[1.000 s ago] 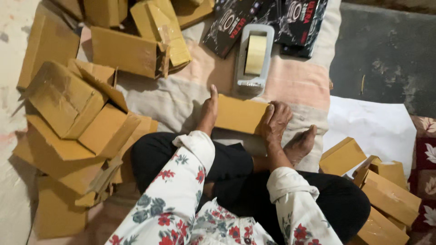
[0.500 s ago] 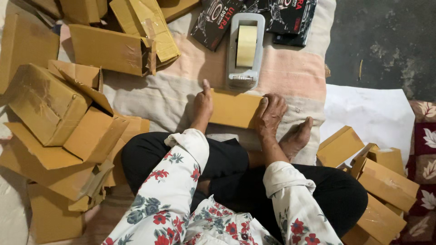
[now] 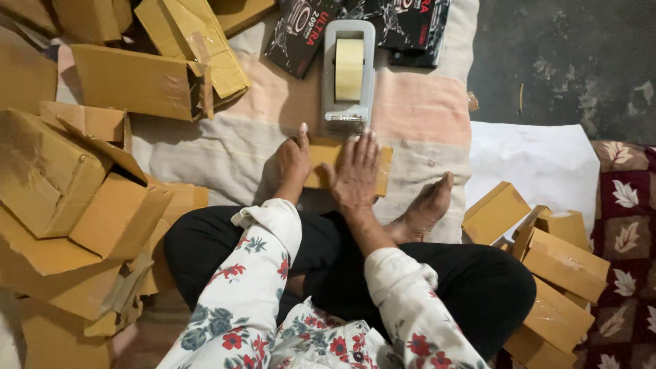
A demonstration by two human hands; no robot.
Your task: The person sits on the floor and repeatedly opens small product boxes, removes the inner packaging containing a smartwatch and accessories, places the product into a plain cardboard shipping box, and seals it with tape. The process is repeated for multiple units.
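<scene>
The person is sitting cross-legged on a striped cloth (image 3: 424, 116), and both hands are pressing down on a small flat cardboard box (image 3: 380, 167) lying just in front of the knees. The left hand (image 3: 294, 164) is resting on the box's 9 o'clock end, fingers loosely curled with one finger pointing toward 12 o'clock. The right hand (image 3: 355, 171) is lying flat across the box, fingers spread and extended, gripping nothing. Whether any tape is on this box cannot be told, since the hands are covering most of its top.

At 12 o'clock, touching or just beyond the fingertips, a grey tape dispenser (image 3: 348, 72) with a pale roll is standing on the cloth, and dark printed cartons (image 3: 301, 34) are lying behind it. The box appears folded and positioned for sealing, so the work on this piece seems to be at an early or middle point.

From 8 to 11 o'clock a large heap of brown cardboard boxes (image 3: 89, 191) is spreading, many with loose flaps. At 4 o'clock a smaller stack of closed brown boxes (image 3: 553, 273) is lying beside a white sheet (image 3: 540, 160). Judging by this, some boxes look finished and many are remaining.
</scene>
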